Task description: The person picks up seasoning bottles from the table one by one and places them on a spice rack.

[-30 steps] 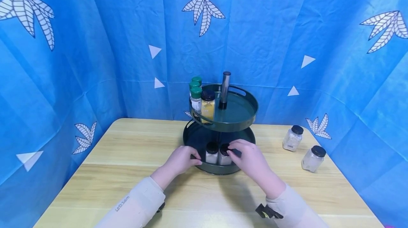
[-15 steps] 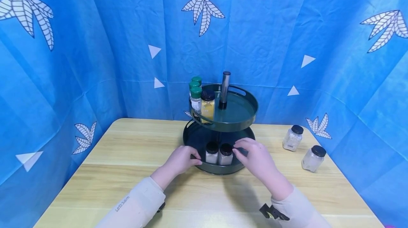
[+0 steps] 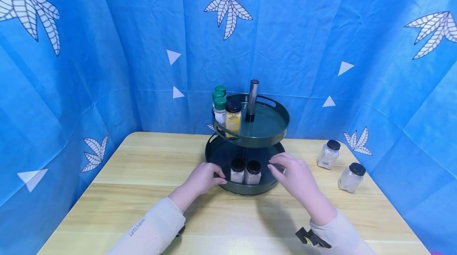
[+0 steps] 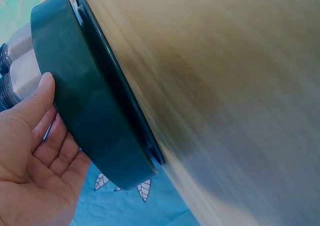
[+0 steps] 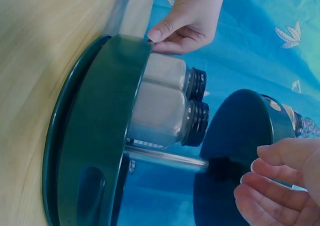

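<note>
A dark green two-tier turntable rack (image 3: 262, 141) stands on the wooden table. At the left front, my left hand (image 3: 201, 177) pinches the lower tray's rim (image 4: 75, 91) between thumb and fingers. Two clear jars of pale contents with black lids, a left jar (image 3: 237, 176) and a right jar (image 3: 252, 178), stand side by side inside that tray near the front. My right hand (image 3: 294, 173) hovers over the tray's right side, holding nothing. Its fingers are loosely bent and apart from the right jar; in the right wrist view, its fingertips (image 5: 247, 178) overlap the upper tray.
On the upper tier, several green-capped bottles (image 3: 219, 116) and a black-lidded jar with yellow contents (image 3: 233, 119) sit at the left, by the metal post (image 3: 252, 98). Two more black-lidded jars, one rear (image 3: 327, 155) and one front (image 3: 351, 178), stand on the table (image 3: 143, 191) at right.
My right hand has let go of the right jar's lid and drawn away to the right. The left hand has stayed at the rim.
</note>
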A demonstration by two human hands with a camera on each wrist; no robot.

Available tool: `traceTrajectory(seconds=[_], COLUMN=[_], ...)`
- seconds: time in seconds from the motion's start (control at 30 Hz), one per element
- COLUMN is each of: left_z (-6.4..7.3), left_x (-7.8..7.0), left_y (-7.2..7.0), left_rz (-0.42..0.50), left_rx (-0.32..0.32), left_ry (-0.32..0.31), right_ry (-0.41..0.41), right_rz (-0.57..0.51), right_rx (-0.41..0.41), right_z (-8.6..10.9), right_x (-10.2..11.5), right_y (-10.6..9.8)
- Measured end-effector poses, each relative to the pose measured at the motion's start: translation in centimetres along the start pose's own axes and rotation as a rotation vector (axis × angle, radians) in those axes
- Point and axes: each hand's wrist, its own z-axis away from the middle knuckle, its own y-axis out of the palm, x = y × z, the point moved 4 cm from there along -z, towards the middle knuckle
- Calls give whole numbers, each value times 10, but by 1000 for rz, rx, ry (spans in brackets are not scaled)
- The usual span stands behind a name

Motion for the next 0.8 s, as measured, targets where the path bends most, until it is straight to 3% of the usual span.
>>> traceTrajectory(seconds=[0.8], left_z=[0], left_x=[0], left_y=[-1], left_rz=[3], left_rx=[2], left_ry=[2], right_ry=[139], right_rz=[-13], right_rx=[37], right_z=[6], right_x=[-28], right_y=[-23])
